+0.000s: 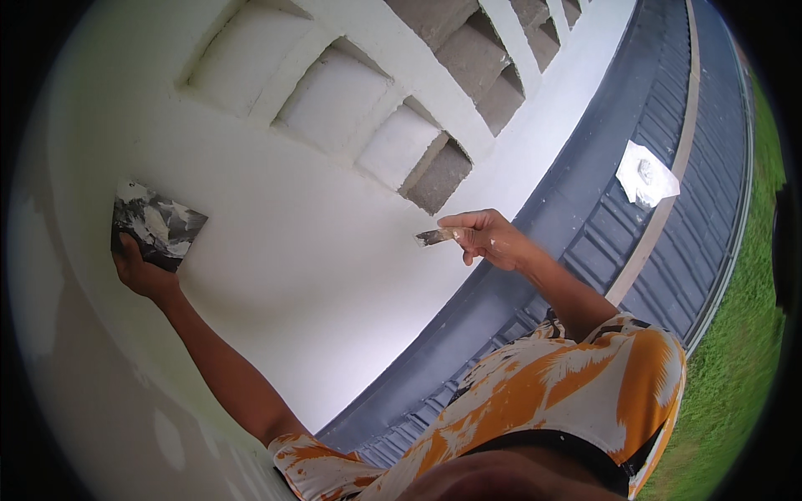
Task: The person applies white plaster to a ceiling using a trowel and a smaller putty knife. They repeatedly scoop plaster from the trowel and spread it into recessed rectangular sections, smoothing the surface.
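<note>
My left hand (147, 272) grips a dark square board (164, 224) by its lower edge, out at the far left. White putty is smeared across the board's face. In front of the white wall (284, 217), my right hand (493, 240) holds a small putty knife (433, 237) between thumb and fingers, its stained blade pointing left. The blade is just below a grey, rough recess (441, 177) in the wall; whether it touches the wall I cannot tell. Beside that recess, white-coated recesses (334, 92) run up to the left.
More bare grey recesses (472, 54) lie higher up. Along the wall's right side runs a dark ribbed metal roof (610, 221), with a long wooden strip (660, 225) on it. A white sheet (632, 171) carrying a pale lump rests by the strip. Green grass (718, 367) lies beyond the roof edge.
</note>
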`<state>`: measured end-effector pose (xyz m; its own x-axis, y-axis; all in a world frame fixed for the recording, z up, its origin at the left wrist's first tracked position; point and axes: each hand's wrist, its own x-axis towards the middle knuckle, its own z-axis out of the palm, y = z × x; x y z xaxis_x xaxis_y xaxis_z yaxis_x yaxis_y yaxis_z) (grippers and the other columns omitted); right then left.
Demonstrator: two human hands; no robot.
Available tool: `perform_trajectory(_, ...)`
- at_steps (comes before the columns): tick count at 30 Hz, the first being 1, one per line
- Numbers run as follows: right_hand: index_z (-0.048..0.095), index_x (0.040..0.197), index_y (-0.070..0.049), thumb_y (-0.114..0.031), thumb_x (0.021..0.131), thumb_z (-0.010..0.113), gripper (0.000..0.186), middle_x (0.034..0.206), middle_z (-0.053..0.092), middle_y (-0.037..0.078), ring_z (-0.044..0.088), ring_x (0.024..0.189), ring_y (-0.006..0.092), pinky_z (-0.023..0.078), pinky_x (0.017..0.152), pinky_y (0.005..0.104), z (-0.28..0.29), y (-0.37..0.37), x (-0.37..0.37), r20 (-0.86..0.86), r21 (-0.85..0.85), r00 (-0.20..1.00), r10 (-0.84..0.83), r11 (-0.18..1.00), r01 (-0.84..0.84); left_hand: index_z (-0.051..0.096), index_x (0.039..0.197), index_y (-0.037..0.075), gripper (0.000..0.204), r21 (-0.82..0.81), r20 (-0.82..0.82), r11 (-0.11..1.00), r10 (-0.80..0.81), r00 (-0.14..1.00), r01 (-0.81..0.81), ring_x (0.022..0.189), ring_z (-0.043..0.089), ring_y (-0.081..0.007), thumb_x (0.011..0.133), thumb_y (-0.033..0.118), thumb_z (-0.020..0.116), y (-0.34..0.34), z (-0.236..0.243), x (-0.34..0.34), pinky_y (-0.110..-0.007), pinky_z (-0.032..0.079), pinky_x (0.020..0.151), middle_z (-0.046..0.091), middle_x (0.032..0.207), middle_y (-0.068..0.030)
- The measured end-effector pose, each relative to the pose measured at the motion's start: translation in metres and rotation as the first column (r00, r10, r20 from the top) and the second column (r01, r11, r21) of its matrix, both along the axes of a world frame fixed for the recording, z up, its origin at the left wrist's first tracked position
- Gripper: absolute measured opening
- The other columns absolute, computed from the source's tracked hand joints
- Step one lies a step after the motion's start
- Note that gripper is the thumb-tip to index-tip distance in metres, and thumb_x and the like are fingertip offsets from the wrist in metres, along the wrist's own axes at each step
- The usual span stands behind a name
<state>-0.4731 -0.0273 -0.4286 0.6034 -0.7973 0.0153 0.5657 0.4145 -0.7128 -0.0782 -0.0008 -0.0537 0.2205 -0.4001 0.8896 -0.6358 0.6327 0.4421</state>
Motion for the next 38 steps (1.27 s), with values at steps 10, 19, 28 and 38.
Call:
perform_trajectory(10,0.067,0.098,0.0,-0.039,0.103,0.055,0.041,0.074,0.055,0.0,0.049,0.058,0.0068,0.047,0.053,0.0244,-0.016,-0.036,0.084,0.002,-0.023,0.736,-0.677,0.736,0.677,0.052,0.13,-0.013,0.06,-0.194,0.111,0.979,0.081,0.991,-0.059,0.116,0.059,-0.0303,0.097,0.036,0.065,-0.01,0.005,0.005,-0.042,0.051,0.098,0.056,0.132,-0.0212)
perform_trajectory(19,0.069,0.088,0.004,-0.016,0.096,0.061,0.023,0.074,0.051,0.0,0.044,0.06,0.0084,0.036,0.055,0.0277,0.026,-0.11,0.141,-0.113,-0.162,0.209,-0.971,0.225,0.961,0.054,0.127,-0.014,0.061,-0.254,0.23,0.964,0.137,0.963,-0.077,0.11,0.062,-0.0287,0.097,0.038,0.065,-0.011,0.008,0.003,-0.04,0.052,0.095,0.06,0.128,-0.0215)
perform_trajectory(28,0.071,0.098,0.004,-0.012,0.091,0.065,0.018,0.074,0.055,0.004,0.05,0.064,0.0087,0.041,0.057,0.0287,0.059,-0.118,0.147,-0.043,0.023,0.191,-0.981,0.191,0.981,0.057,0.124,-0.014,0.058,-0.234,0.254,0.959,0.222,0.941,-0.163,0.109,0.062,-0.0282,0.098,0.037,0.062,-0.003,0.006,-0.016,-0.039,0.052,0.094,0.061,0.126,-0.021)
perform_trajectory(38,0.073,0.113,-0.001,-0.011,0.087,0.069,0.028,0.082,0.065,0.008,0.056,0.069,0.0111,0.045,0.063,0.0282,0.048,-0.141,0.15,-0.048,-0.123,0.113,-0.992,0.118,0.985,0.056,0.128,-0.012,0.059,-0.245,0.294,0.95,0.264,0.919,-0.195,0.11,0.062,-0.0291,0.097,0.039,0.062,-0.003,0.007,-0.018,-0.039,0.051,0.094,0.06,0.127,-0.0212)
